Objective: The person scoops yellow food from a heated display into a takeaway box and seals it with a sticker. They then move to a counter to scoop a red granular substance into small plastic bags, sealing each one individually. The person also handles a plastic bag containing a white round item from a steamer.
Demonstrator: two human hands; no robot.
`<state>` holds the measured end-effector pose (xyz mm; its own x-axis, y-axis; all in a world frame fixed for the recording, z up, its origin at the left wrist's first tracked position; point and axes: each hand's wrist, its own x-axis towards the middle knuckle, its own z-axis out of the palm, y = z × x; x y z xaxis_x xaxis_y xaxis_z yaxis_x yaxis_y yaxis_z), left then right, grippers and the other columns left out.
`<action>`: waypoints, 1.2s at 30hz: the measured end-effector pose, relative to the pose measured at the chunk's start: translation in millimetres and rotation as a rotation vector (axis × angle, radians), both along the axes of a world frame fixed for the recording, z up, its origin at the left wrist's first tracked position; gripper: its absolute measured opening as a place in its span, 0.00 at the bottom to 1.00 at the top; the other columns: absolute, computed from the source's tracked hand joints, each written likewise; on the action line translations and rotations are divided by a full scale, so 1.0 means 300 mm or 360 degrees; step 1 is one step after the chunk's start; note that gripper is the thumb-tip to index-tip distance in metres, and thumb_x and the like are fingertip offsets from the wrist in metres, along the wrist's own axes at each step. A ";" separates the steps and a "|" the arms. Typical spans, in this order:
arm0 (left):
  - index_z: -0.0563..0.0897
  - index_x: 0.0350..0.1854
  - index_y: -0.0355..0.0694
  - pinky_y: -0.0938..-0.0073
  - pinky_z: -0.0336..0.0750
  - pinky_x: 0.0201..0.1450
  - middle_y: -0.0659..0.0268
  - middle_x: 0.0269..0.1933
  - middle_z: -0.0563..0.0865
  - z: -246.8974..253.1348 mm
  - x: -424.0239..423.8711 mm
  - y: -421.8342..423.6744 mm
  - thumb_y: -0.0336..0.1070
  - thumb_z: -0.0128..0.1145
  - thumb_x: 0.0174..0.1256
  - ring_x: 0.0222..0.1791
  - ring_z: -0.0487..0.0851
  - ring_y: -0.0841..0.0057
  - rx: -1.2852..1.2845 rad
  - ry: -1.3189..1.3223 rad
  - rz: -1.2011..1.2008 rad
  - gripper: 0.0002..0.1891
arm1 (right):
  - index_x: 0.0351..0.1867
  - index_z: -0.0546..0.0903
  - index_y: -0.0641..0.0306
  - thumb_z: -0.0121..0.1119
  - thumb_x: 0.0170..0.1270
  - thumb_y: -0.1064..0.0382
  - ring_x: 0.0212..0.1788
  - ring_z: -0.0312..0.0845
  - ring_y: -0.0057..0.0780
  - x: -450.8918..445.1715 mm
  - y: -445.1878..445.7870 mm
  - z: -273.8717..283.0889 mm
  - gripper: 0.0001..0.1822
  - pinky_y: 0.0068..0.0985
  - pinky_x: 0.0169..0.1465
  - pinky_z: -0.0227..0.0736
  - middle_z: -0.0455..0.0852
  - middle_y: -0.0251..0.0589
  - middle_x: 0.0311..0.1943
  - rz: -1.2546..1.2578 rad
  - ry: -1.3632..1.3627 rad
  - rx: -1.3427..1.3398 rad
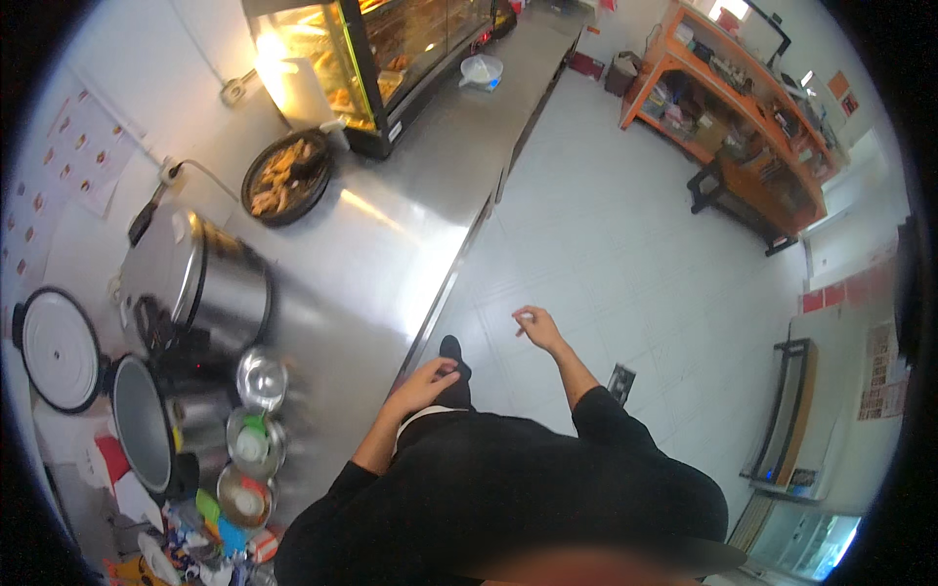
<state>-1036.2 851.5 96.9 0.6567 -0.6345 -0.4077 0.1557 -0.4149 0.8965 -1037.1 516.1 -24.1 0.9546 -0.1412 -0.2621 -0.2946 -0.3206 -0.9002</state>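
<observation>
My left hand [425, 385] hangs in front of my body, close to the edge of the stainless steel counter [381, 293]. Its fingers are loosely bent, with nothing in them. Over the pale tiled floor [557, 220], my right hand [540, 327] is held out with slightly curled fingers and is also bare. On the counter to my left stand a large lidded steel cooker [227, 286], an uncovered pot [143, 425] and several steel bowls [262, 377]. A dark round pan [282, 209] of cooked meat pieces sits farther along, against the wall side.
A lit glass food warmer [410, 51] stands on the counter's far part, beside a white bowl on a scale [481, 72]. Across the floor are an orange shelf unit [733, 110] and a dark wooden bench [747, 198]. Mixed packets [212, 538] crowd the near left.
</observation>
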 end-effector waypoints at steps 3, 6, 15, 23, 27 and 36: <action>0.76 0.60 0.35 0.66 0.75 0.55 0.55 0.56 0.82 -0.114 0.246 -0.072 0.49 0.57 0.70 0.50 0.82 0.67 0.0023 -0.0004 0.0150 0.24 | 0.45 0.84 0.66 0.58 0.67 0.60 0.28 0.85 0.28 0.491 -0.205 0.102 0.12 0.27 0.35 0.77 0.88 0.42 0.29 -0.0102 -0.0069 0.0041; 0.76 0.58 0.34 0.65 0.75 0.57 0.52 0.56 0.81 -0.105 0.575 -0.212 0.48 0.58 0.70 0.54 0.81 0.64 0.0146 0.0020 0.0240 0.24 | 0.44 0.84 0.67 0.58 0.66 0.58 0.33 0.86 0.34 0.977 -0.409 0.236 0.15 0.30 0.42 0.77 0.89 0.47 0.33 -0.0025 -0.0260 -0.0193; 0.76 0.58 0.34 0.68 0.78 0.50 0.53 0.53 0.82 0.070 1.295 -0.667 0.44 0.58 0.70 0.49 0.82 0.66 0.0081 -0.0145 0.0574 0.21 | 0.40 0.87 0.68 0.58 0.64 0.48 0.46 0.84 0.51 2.246 -0.802 0.442 0.22 0.40 0.50 0.76 0.87 0.58 0.39 0.0052 -0.0562 -0.0773; 0.77 0.57 0.36 0.68 0.77 0.52 0.57 0.54 0.82 -0.051 1.632 -1.201 0.43 0.57 0.71 0.49 0.83 0.67 0.0177 -0.0007 0.1083 0.19 | 0.37 0.87 0.70 0.63 0.59 0.45 0.45 0.84 0.52 3.054 -0.957 0.179 0.25 0.41 0.51 0.77 0.87 0.57 0.37 0.0681 -0.0407 -0.1176; 0.78 0.54 0.34 0.66 0.75 0.52 0.56 0.52 0.83 0.098 1.862 -1.532 0.43 0.58 0.70 0.50 0.83 0.66 0.0325 -0.0090 0.1097 0.19 | 0.35 0.86 0.70 0.64 0.61 0.52 0.48 0.85 0.41 3.111 -0.940 0.173 0.18 0.36 0.53 0.79 0.87 0.50 0.40 0.0620 0.0295 0.0229; 0.75 0.36 0.34 0.67 0.74 0.42 0.58 0.34 0.78 0.392 2.238 -1.911 0.32 0.72 0.51 0.38 0.78 0.63 0.0332 -0.1608 0.1937 0.17 | 0.46 0.77 0.68 0.56 0.67 0.61 0.58 0.77 0.37 2.507 -1.202 0.671 0.12 0.35 0.66 0.71 0.80 0.47 0.53 0.0090 0.1034 0.2210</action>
